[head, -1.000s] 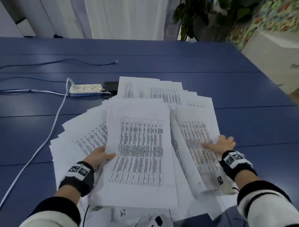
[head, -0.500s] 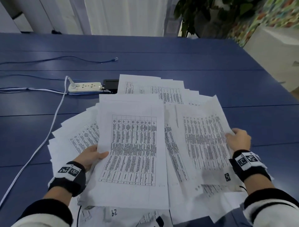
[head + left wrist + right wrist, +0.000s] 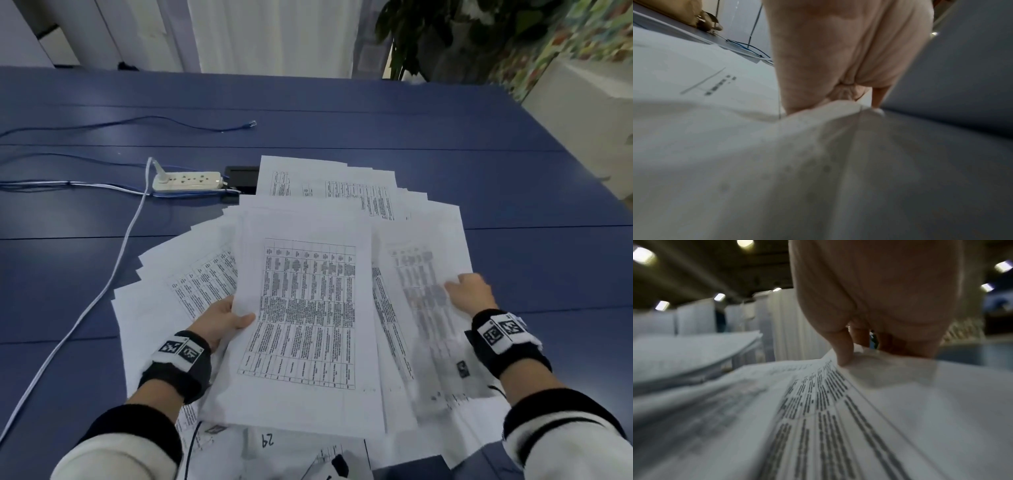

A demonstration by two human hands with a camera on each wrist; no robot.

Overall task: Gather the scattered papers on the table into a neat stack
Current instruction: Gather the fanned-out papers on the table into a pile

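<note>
Papers point(image 3: 310, 308): fanned loosely across my blue table point(image 3: 445, 137), unstacked. My left hand point(image 3: 222, 318) pinches the top sheaf's left edge, thumb over. My right hand point(image 3: 471, 291) grips blurred sheets, apparently lifted, at their right edge.

1. The papers point(image 3: 308, 308) are thin white matt sheets printed with black tables.
2. The table point(image 3: 445, 137) at 12 o'clock is smooth, blue and matt.
3. The power strip point(image 3: 186, 180) at 10 o'clock looks like cream glossy plastic.

Blue table point(image 3: 479, 178) (papers point(image 3: 191, 281), power strip point(image 3: 186, 181))
</note>
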